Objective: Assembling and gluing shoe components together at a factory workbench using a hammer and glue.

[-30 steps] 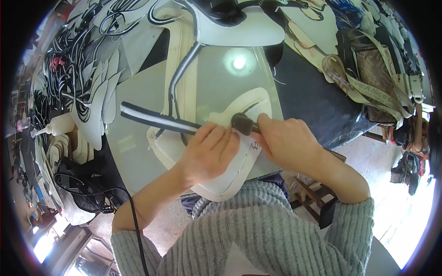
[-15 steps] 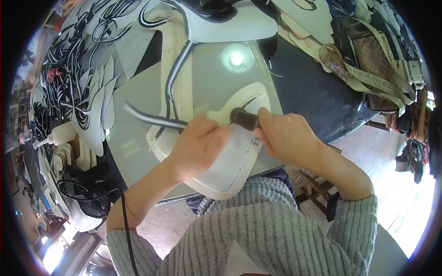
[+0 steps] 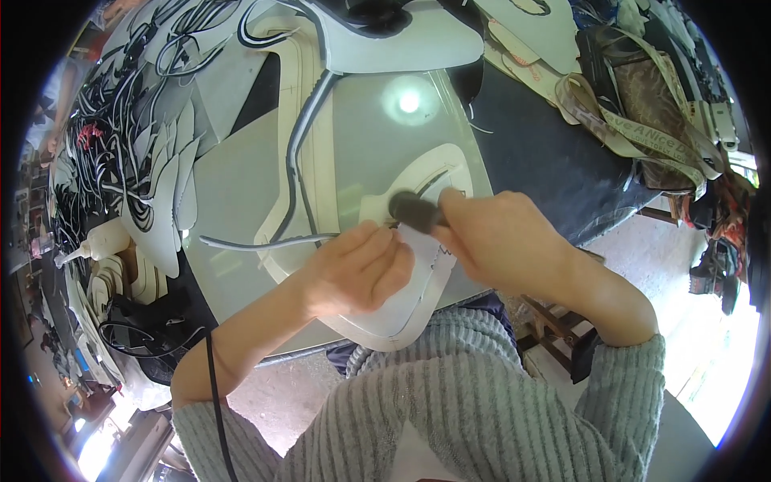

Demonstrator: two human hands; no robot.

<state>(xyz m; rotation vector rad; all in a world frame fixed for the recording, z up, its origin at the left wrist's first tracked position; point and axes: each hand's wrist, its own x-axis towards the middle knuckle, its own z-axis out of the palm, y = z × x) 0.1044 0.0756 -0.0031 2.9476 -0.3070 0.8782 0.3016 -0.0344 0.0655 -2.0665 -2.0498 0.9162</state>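
My right hand (image 3: 514,241) is closed around a small hammer (image 3: 414,212), its dark head over the upper part of a white shaped piece (image 3: 393,315). The head is slightly blurred. My left hand (image 3: 360,269) pinches a narrow grey strip (image 3: 261,243) close beside the hammer head; the strip's loose end trails out to the left. Under both hands lies a cream board template (image 3: 438,283), framing the white piece and having a curved slot at its upper right. The pinched end of the strip is mostly hidden by my fingers.
A greenish translucent mat (image 3: 233,193) lies beneath the work. Farther back is a large white piece with dark edging (image 3: 401,48). Bundled strips (image 3: 120,153) and a glue bottle (image 3: 104,237) are at left; a patterned bag (image 3: 654,96) at right. A black cable (image 3: 215,402) crosses my left arm.
The hammer head has shifted left and slightly down toward my left fingers. My left hand has turned and moved slightly right; the strip's loose end has dropped lower and lies flatter.
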